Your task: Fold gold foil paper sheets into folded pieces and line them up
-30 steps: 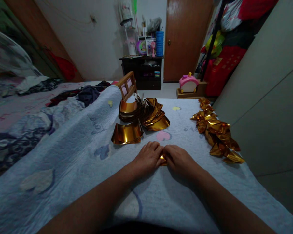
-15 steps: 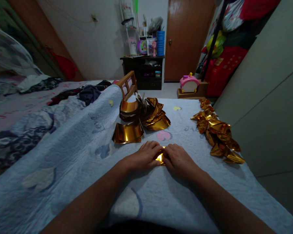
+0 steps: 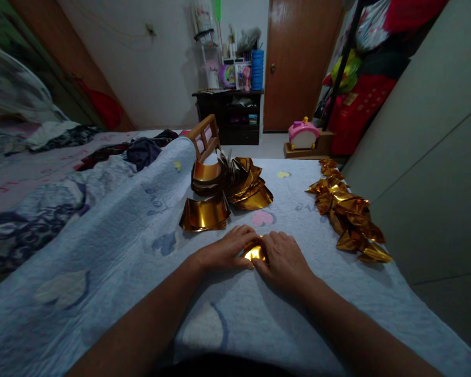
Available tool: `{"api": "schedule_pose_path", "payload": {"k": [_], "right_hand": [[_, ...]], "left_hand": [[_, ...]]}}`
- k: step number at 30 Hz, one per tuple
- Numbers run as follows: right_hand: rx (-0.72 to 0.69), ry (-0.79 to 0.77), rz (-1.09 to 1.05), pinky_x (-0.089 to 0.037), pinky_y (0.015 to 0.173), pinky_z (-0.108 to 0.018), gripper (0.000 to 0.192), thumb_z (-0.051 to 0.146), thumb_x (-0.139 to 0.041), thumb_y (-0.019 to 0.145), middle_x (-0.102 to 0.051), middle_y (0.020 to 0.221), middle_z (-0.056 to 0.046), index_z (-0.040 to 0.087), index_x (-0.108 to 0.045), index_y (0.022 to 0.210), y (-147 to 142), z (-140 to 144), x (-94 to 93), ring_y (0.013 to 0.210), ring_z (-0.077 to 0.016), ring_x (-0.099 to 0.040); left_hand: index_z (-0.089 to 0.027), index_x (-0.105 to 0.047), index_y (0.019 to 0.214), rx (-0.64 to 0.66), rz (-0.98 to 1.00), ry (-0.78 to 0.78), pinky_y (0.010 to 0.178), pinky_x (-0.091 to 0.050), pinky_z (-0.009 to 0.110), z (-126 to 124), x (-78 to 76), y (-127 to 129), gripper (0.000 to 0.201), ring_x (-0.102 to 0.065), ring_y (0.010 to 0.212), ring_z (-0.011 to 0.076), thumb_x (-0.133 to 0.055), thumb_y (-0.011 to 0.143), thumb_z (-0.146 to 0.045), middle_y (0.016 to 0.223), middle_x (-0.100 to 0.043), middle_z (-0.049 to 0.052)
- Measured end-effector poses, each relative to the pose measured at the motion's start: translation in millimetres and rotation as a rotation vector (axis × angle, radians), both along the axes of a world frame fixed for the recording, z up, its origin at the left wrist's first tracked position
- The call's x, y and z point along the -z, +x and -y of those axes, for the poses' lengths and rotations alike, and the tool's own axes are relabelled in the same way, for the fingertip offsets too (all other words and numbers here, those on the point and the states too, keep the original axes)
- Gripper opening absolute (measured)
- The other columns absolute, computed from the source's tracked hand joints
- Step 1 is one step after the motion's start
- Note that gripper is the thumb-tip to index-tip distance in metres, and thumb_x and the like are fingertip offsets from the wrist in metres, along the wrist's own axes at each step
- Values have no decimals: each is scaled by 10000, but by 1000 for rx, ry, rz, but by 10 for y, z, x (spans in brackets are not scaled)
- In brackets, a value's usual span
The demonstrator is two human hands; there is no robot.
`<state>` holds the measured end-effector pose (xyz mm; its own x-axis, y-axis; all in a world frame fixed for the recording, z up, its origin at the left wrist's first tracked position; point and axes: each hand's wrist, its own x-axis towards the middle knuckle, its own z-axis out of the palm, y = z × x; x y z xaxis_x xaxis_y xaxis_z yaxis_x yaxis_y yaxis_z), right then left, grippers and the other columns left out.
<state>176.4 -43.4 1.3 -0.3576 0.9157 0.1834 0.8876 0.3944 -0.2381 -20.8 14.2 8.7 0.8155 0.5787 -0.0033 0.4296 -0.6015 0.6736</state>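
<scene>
Between my two hands, low over the bedspread, is a shiny gold foil sheet [image 3: 256, 254]; its ends are hidden behind the fingers. My left hand [image 3: 235, 248] grips its left side, with the thumb near the front edge. On the right side my right hand [image 3: 281, 256] is closed on the same sheet, thumb tip at the front. Beyond the left hand lie curved stacks of gold foil sheets [image 3: 206, 213]. To the right, a row of folded gold foil pieces [image 3: 347, 209] runs along the bed's edge.
A light blue bedspread [image 3: 235, 324] with heart prints covers the surface. A small wooden rack [image 3: 204, 137] stands behind the stacks. Crumpled clothes [image 3: 143, 152] lie on the left. Past the bed are a dark cabinet [image 3: 227, 118] and a pink toy [image 3: 303, 135].
More of the foil shows between my hands, as the left hand has shifted slightly left and its thumb has moved along the front edge. The stacks and folded pieces stay put.
</scene>
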Motion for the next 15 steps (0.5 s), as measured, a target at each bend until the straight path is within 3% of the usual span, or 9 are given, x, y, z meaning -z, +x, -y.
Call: {"api": "schedule_pose_path", "payload": {"k": [5,15], "right_hand": [[17,-38,16,-374,756,-371,225,401,-638,857,-638,937,-85,196,-619,947,59,-13,-45,864,-252,-550],[38,-111,40,-372,711,-360,443,499,-754,756,-611,1017,-101,196,-585,1031,379,-109,-59,904,-281,-556]], "left_hand": [[-260,-540,1309,12,-6,-8,1036,-405,407,-16,0,-5,518,-469,1162,260,-728,858,-431,1213,-534,74],[-278,-545,1311,2,-13,-5,1057,-394,427,0,-17,-15,508,-466,1199,261,-732,854,-398,1264,-527,74]]}}
